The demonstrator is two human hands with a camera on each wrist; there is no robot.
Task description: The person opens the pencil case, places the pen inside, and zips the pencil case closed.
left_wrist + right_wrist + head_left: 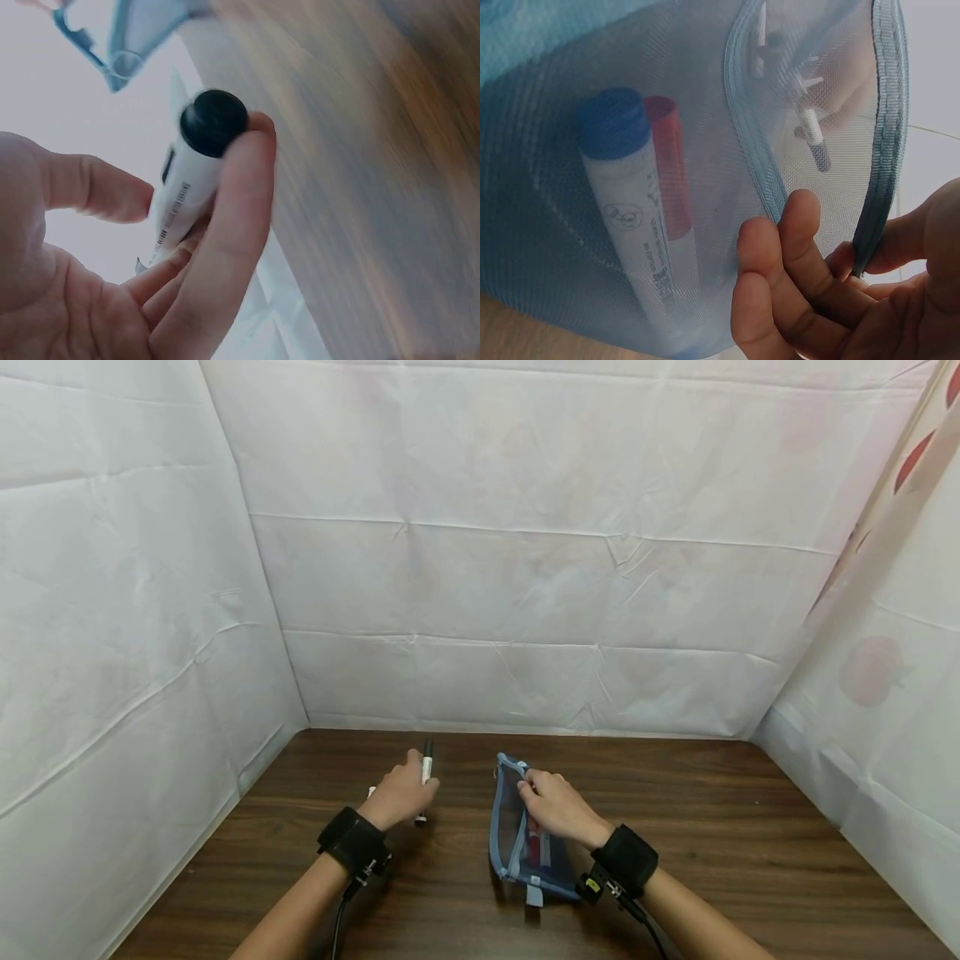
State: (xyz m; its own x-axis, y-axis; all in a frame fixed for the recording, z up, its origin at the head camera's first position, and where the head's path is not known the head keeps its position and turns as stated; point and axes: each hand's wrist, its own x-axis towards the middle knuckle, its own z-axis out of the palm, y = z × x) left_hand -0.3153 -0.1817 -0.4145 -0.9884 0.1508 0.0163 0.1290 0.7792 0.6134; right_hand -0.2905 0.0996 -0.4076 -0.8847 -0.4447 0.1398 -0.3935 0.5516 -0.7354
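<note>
My left hand (399,795) pinches a white marker (184,187) with black ends between thumb and fingers, left of the pouch. A blue mesh zip pouch (557,870) lies on the table with its mouth unzipped and spread. At one side of that mouth, my right hand (561,807) holds the zip edge (885,150) between thumb and curled fingers. Through the mesh show a blue-capped marker (626,202) and a red-capped marker (671,165) side by side inside. A small white end (371,791) of something pokes out left of my left hand, the rest hidden behind it.
The dark wood-grain table (697,827) runs back to a white cloth wall (517,585), with cloth also hanging at left and right. Black bands with cameras and cables sit on both wrists. A fabric tab (534,896) sticks out from the pouch's near end.
</note>
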